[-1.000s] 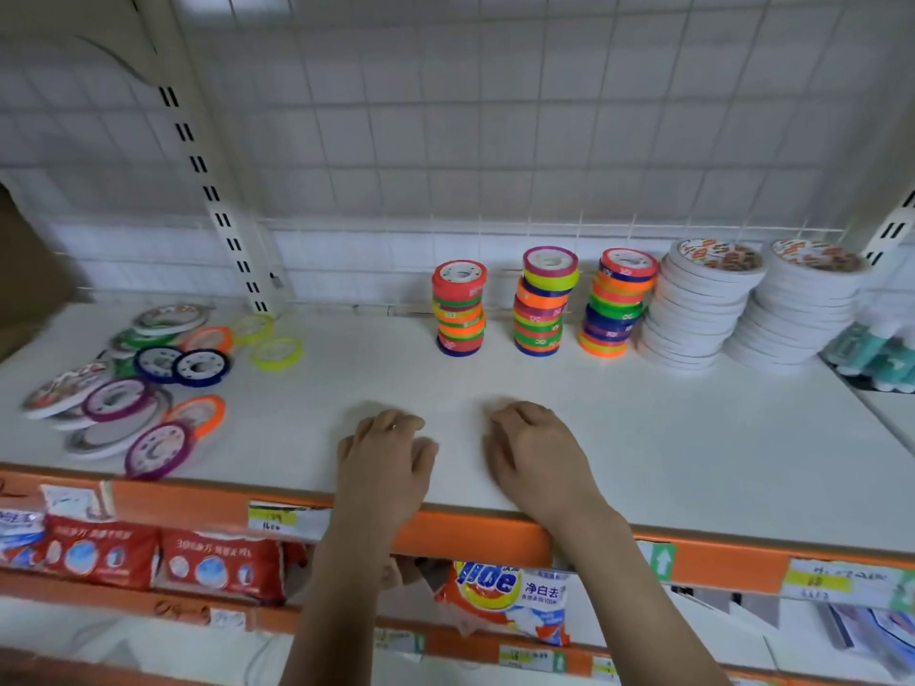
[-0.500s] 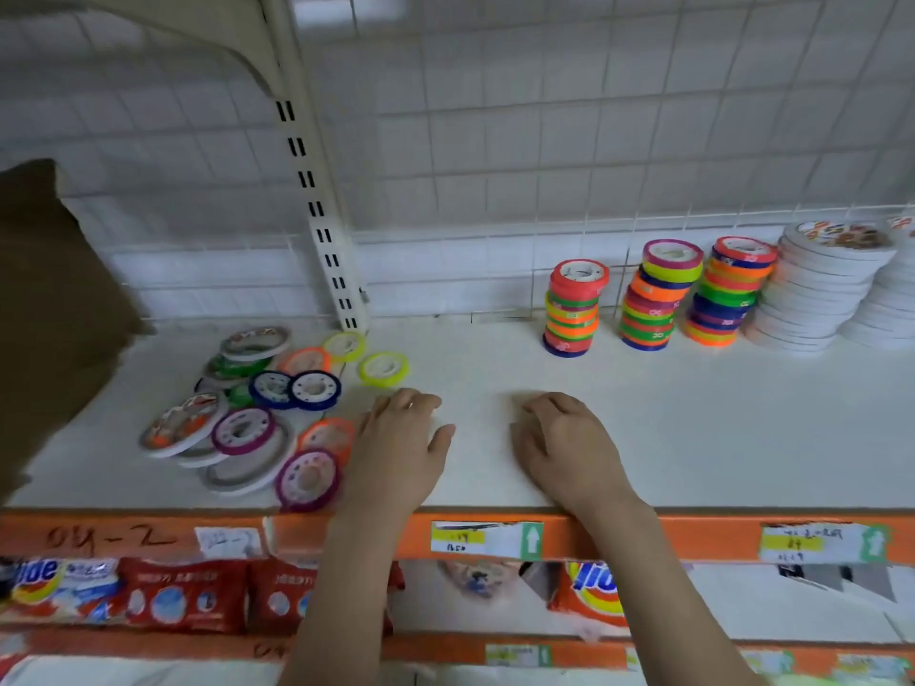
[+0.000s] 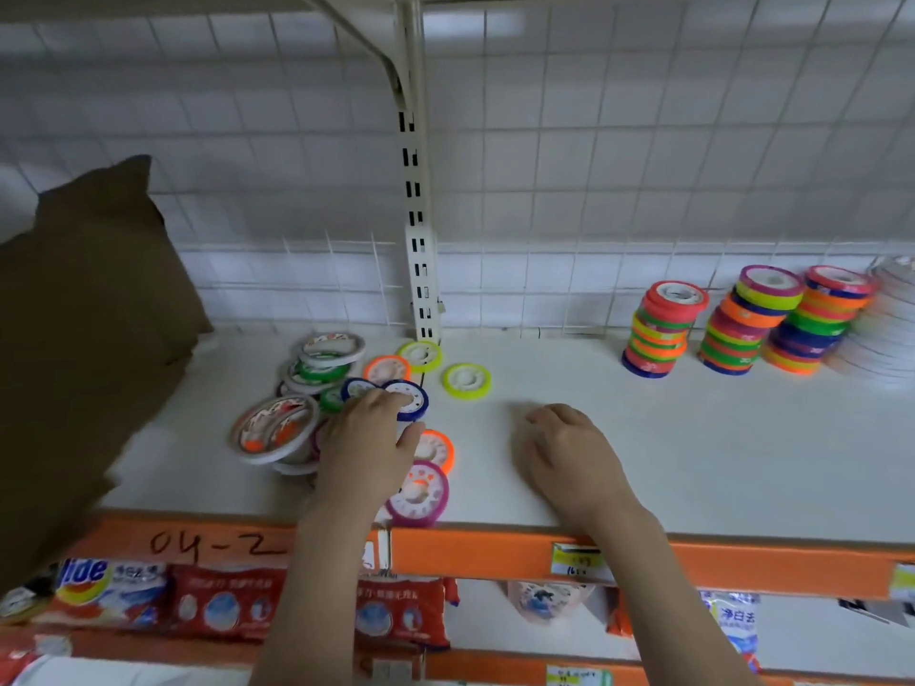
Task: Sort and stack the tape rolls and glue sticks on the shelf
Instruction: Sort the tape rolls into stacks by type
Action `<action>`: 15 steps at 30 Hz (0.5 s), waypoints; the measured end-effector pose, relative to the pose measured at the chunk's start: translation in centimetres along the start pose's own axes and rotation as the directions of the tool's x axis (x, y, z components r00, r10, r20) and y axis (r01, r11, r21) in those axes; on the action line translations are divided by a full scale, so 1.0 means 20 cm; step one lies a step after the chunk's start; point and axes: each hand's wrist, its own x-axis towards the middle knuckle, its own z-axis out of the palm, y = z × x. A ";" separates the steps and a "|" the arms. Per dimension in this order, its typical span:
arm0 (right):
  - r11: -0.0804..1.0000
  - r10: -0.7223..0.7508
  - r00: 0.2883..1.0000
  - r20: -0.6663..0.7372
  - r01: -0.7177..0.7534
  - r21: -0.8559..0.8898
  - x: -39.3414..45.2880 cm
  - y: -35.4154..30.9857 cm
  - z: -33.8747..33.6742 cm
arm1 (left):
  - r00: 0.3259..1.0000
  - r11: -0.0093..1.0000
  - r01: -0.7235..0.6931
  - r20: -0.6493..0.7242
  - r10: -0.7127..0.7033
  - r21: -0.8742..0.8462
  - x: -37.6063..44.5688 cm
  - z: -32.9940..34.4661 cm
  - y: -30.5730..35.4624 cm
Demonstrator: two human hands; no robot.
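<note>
Loose tape rolls lie in a heap at the shelf's left: a wide white roll [image 3: 275, 428], a blue roll [image 3: 412, 399], two yellow rolls [image 3: 467, 381], orange rolls [image 3: 438, 450] and a magenta roll [image 3: 418, 495] at the front edge. My left hand [image 3: 369, 438] lies over this heap, its fingertips on the blue roll and its thumb spread to the right. My right hand [image 3: 574, 453] rests on the bare white shelf [image 3: 643, 438], fingers loosely curled, holding nothing. Three coloured tape stacks [image 3: 747, 324] stand at the back right, with blurred white tape stacks [image 3: 889, 329] beyond them. No glue sticks are in view.
A brown bag-like shape [image 3: 89, 339] fills the left side. A slotted upright post [image 3: 421, 289] and wire grid back the shelf. The orange front rail [image 3: 495, 547] carries price tags. Detergent packs [image 3: 223, 606] sit on the lower shelf.
The view has swung left. My left hand has moved left and forward from the bare shelf onto the loose rolls. My right hand has stayed resting on the shelf.
</note>
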 end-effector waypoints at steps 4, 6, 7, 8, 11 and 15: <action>1.000 -0.022 0.999 0.028 0.022 0.000 0.05 -0.03 0.01 | 0.999 0.999 0.021 0.028 -0.020 -0.032 0.06 -0.01 -0.05; 0.999 -0.038 0.999 0.034 0.038 0.001 0.08 -0.05 0.02 | 0.999 0.999 0.034 0.037 -0.033 -0.030 0.11 -0.01 -0.08; 0.999 -0.048 0.998 0.034 0.048 0.001 0.10 -0.06 0.03 | 0.998 0.999 0.038 0.044 -0.037 -0.016 0.13 -0.01 -0.10; 0.998 -0.058 0.998 0.035 0.058 0.000 0.12 -0.07 0.04 | 0.998 0.999 0.037 0.051 -0.037 -0.004 0.15 0.00 -0.10; 0.996 -0.090 0.995 0.040 0.091 -0.010 0.16 -0.08 0.05 | 0.997 1.000 0.013 0.075 -0.014 0.013 0.20 0.03 -0.10; 0.993 -0.115 0.992 0.043 0.116 -0.025 0.20 -0.07 0.07 | 0.992 0.997 -0.028 0.125 0.018 0.074 0.24 0.08 -0.10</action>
